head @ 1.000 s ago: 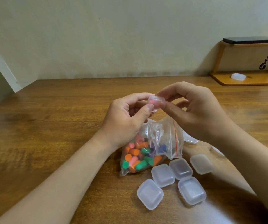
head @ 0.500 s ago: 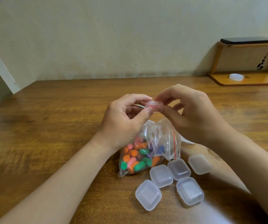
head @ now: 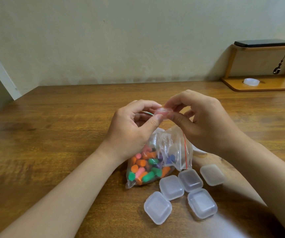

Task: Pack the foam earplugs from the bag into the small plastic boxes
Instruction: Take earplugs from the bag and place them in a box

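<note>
The left hand (head: pixel 131 129) and right hand (head: pixel 207 121) pinch a small clear plastic box (head: pixel 163 112) with curled fingers, its long axis level, left-to-right, above the clear plastic bag (head: pixel 174 143) on the brown wooden bench (head: pixel 61 134).

Bare left hand (head: pixel 129 131), bare right hand (head: pixel 205 122); forearms (head: pixel 73 184) unsleeved; thumbnails short.

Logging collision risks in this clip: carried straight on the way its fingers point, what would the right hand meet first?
Beyond the small box it pinches, the right hand would meet the left hand, pinching the box's other side; depth seems matched, from one view.
</note>
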`<state>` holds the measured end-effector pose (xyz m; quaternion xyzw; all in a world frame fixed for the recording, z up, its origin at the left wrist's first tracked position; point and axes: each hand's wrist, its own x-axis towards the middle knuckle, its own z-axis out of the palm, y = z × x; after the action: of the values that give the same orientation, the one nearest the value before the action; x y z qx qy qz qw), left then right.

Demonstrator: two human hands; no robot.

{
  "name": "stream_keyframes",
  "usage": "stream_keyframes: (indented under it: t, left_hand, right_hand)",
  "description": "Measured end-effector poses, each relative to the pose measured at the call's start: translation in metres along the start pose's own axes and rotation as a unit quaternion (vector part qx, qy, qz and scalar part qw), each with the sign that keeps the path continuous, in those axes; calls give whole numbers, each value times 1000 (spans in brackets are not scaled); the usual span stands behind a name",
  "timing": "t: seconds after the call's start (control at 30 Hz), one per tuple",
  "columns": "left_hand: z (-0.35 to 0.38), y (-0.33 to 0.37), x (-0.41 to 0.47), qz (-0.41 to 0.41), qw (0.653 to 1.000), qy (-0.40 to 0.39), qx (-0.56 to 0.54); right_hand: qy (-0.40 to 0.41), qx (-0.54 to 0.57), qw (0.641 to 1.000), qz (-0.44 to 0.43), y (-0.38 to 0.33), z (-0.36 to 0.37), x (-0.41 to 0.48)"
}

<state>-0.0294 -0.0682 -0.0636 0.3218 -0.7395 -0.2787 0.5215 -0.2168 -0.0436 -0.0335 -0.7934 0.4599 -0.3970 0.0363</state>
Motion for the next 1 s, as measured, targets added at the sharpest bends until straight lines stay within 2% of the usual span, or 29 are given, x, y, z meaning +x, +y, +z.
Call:
stream_keyframes:
  t: [1.0]
  left_hand:
    - [1,2,-2,4,1000,1,30]
  right_hand:
    - [-9,-14,1000,17,1,2,0]
